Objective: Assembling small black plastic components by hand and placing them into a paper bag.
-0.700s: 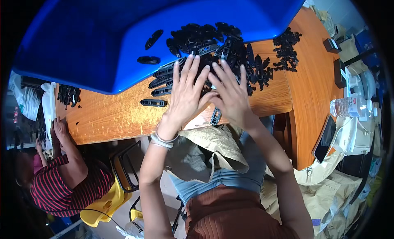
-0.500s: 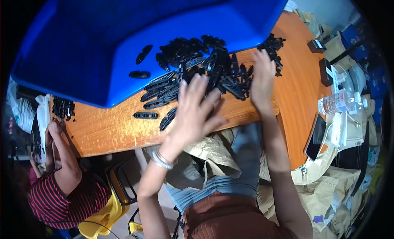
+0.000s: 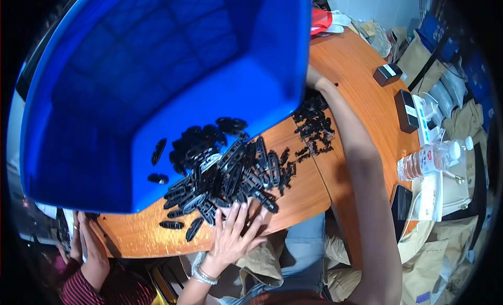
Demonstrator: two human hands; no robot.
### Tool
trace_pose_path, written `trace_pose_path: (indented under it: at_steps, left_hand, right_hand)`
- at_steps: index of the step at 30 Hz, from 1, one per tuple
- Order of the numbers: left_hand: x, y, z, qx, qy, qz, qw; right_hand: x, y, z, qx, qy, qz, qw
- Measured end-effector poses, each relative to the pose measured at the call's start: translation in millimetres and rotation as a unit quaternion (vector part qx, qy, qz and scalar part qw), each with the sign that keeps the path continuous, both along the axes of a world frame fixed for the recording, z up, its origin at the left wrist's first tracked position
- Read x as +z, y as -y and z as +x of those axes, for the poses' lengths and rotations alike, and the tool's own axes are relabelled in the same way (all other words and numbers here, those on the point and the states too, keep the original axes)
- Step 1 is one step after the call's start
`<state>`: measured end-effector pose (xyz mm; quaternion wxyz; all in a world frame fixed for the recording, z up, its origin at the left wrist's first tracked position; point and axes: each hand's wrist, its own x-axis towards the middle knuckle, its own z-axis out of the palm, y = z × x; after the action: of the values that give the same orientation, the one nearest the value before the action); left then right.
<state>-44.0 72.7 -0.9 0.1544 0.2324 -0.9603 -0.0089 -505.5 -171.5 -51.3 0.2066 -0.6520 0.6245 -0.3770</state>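
Observation:
A large blue plastic bin (image 3: 209, 82) lies tipped on its side, its mouth toward me. Black elongated plastic clips (image 3: 230, 171) spill in a heap from its inside wall onto the wooden table (image 3: 298, 208). My left hand (image 3: 233, 236) rests palm down at the near edge of this heap, fingers spread and touching the closest pieces. My right arm stretches far along the bin's right side. Only the wrist end of my right hand (image 3: 314, 78) shows; the bin hides its fingers. Smaller black parts (image 3: 317, 129) lie in a patch beside that forearm.
To the right are two small black boxes (image 3: 387, 74), clear plastic bottles (image 3: 424, 161) and a phone (image 3: 402, 203). Brown paper bags (image 3: 435, 258) crowd the lower right. A co-worker in a striped top (image 3: 107, 284) sits at the left, hands by the table edge.
My right hand has moved from the heap to the far side, behind the bin's edge. My left hand has settled at the heap's near edge. The view has shifted, showing more of the bin.

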Motion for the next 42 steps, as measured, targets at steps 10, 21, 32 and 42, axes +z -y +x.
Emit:
trace_pose_path:
  at_steps: [10,21,32,42]
  left_hand:
    - [161,128,-153,-0.109,-0.012,-0.321,0.941]
    - [184,214,-238,-0.122,0.125,-0.490,0.854]
    - [192,252,-172,-0.090,0.157,-0.458,0.870]
    - [211,268,-176,-0.084,0.144,-0.444,0.880]
  right_hand:
    - [4,-53,28,0.135,0.002,0.038,0.990]
    - [27,-31,31,0.118,0.136,-0.008,0.984]
    - [56,12,76,0.165,0.089,0.043,0.981]
    - [41,-33,124,0.224,0.075,0.138,0.962]
